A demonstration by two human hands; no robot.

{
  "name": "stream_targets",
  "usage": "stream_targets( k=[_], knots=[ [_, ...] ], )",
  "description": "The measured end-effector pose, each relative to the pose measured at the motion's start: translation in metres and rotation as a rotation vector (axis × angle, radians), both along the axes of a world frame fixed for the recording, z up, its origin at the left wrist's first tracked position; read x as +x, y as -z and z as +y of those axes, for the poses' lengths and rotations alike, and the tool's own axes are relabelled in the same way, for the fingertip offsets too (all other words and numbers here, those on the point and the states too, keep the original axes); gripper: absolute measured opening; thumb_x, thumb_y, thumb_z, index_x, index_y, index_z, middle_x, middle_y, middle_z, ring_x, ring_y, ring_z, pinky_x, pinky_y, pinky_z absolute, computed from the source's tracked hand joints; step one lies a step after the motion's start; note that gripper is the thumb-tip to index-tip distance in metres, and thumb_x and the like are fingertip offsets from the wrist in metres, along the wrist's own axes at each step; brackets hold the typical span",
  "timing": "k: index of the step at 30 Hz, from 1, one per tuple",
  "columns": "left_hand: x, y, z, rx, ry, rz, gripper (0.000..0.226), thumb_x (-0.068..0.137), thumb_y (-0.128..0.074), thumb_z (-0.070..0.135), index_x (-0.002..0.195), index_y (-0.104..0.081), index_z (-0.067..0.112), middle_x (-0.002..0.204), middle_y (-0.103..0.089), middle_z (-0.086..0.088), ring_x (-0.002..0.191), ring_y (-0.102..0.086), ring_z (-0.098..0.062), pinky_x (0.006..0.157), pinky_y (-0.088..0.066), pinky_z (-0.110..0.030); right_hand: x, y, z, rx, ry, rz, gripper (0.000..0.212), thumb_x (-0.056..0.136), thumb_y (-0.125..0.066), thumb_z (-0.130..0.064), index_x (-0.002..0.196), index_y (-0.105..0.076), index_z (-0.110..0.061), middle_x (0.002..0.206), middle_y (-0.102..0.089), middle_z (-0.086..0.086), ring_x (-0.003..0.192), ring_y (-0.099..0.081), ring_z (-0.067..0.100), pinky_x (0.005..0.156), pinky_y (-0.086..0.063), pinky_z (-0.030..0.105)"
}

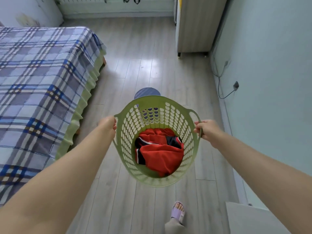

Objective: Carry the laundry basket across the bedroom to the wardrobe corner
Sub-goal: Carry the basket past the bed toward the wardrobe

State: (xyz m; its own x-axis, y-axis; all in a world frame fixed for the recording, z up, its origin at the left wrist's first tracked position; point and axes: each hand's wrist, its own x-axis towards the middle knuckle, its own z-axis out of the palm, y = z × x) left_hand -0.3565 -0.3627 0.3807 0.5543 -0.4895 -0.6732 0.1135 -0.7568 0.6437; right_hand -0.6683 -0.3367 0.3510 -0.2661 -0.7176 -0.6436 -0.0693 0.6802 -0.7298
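A round green perforated laundry basket [170, 105] hangs above the wooden floor in the middle of the view. Red and black clothing [160, 149] lies in its bottom. My left hand [108, 124] grips the handle on the basket's left rim. My right hand [205, 129] is closed around the handle on the right rim. A wooden wardrobe [197, 27] stands far ahead at the right, against the pale wall.
A bed with a blue plaid cover [38, 85] fills the left side. A round blue stool [146, 92] stands on the floor just beyond the basket. A plugged-in cable [224, 93] hangs on the right wall. My slippered foot [178, 211] is below, beside a white surface [249, 218].
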Motion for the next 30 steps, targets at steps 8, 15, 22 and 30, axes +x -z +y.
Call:
stream_targets(
  k=[8,15,22,30],
  knots=[
    [-0.100,0.003,-0.096,-0.031,0.284,0.057,0.026,0.093,-0.032,0.001,0.071,-0.042,0.009,0.063,-0.037,-0.001,0.052,-0.033,-0.010,0.048,-0.030,-0.019,-0.100,-0.018,-0.050,-0.017,0.158,0.006,0.021,0.086,-0.045,0.004,0.077,-0.056,-0.011,0.076,-0.058,0.007,0.062,-0.055,0.012,0.066,-0.046,0.023],
    [-0.166,0.009,-0.189,-0.005,0.314,0.122,0.029,0.093,-0.025,-0.002,0.069,-0.038,0.008,0.061,-0.034,-0.002,0.046,-0.032,-0.010,0.048,-0.029,-0.019,-0.161,-0.026,-0.123,-0.062,0.237,0.062,0.016,0.086,-0.047,-0.001,0.087,-0.062,-0.009,0.075,-0.059,0.004,0.063,-0.056,0.010,0.065,-0.045,0.023],
    [-0.223,0.006,-0.300,-0.045,0.431,0.071,0.019,0.091,-0.031,-0.005,0.080,-0.046,0.000,0.062,-0.036,-0.007,0.052,-0.033,-0.014,0.052,-0.030,-0.023,-0.213,-0.035,-0.229,-0.061,0.296,0.060,0.017,0.083,-0.049,-0.003,0.097,-0.060,-0.004,0.077,-0.058,0.007,0.063,-0.056,0.012,0.069,-0.045,0.027],
    [-0.272,-0.006,-0.406,-0.113,0.491,0.001,0.015,0.088,-0.037,-0.005,0.096,-0.049,-0.002,0.064,-0.040,-0.007,0.054,-0.036,-0.015,0.053,-0.035,-0.026,-0.261,-0.034,-0.343,-0.091,0.300,0.053,0.030,0.084,-0.050,-0.007,0.110,-0.062,0.001,0.079,-0.058,0.006,0.067,-0.056,0.012,0.074,-0.042,0.031]
  ],
)
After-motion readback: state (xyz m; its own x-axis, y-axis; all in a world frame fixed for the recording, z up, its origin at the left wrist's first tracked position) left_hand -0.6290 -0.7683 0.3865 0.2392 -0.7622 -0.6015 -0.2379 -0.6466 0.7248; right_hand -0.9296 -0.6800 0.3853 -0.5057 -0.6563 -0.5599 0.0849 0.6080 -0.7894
